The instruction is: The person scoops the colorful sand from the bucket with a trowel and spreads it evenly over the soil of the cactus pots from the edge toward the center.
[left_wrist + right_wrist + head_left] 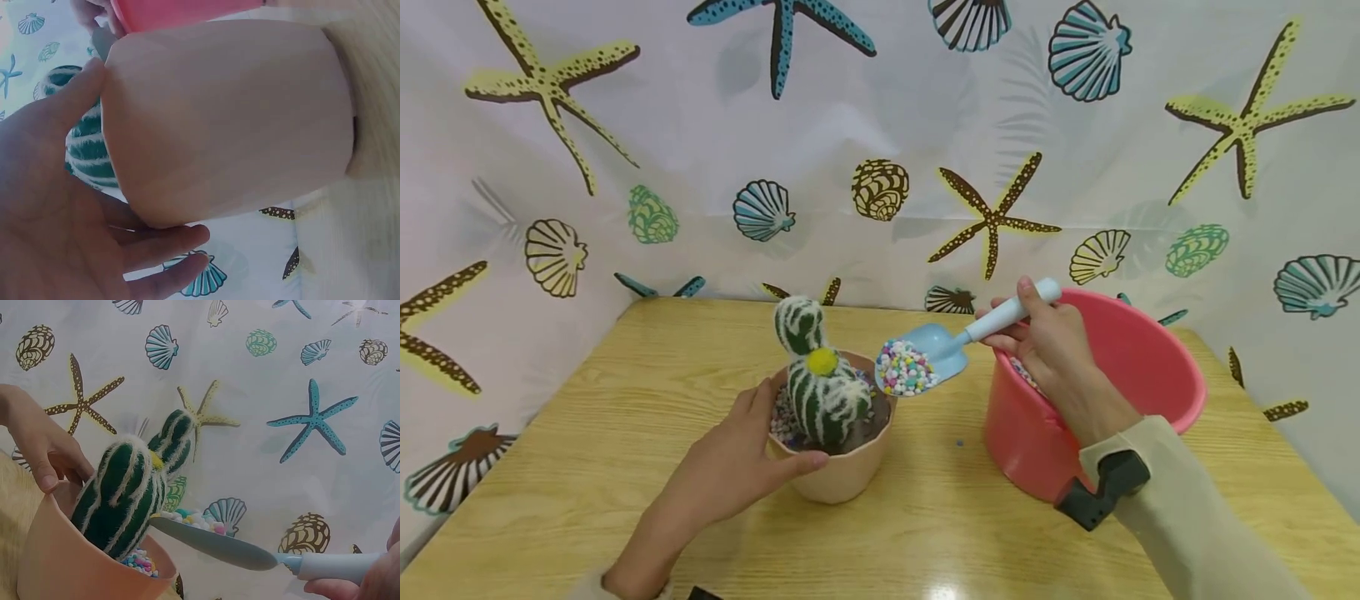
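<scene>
A potted cactus (827,400) with white fuzz and a yellow bloom stands upright in a peach flowerpot (842,479). My left hand (730,458) grips the pot's rim from the left, thumb at the front and fingers round the far side. In my right hand (1048,337) is the white handle of a small light-blue shovel (951,358). Multicolored pebbles (906,368) fill its blade, which is held level just right of the pot's rim. From the right wrist view, pebbles (140,561) also lie in the pot around the cactus base.
A pink bucket (1026,442) stands right of the pot, under my right forearm, with some pebbles showing inside its near-left rim. One small blue pebble (959,443) lies on the wooden table (700,358). Behind hangs a shell-and-starfish cloth (880,108).
</scene>
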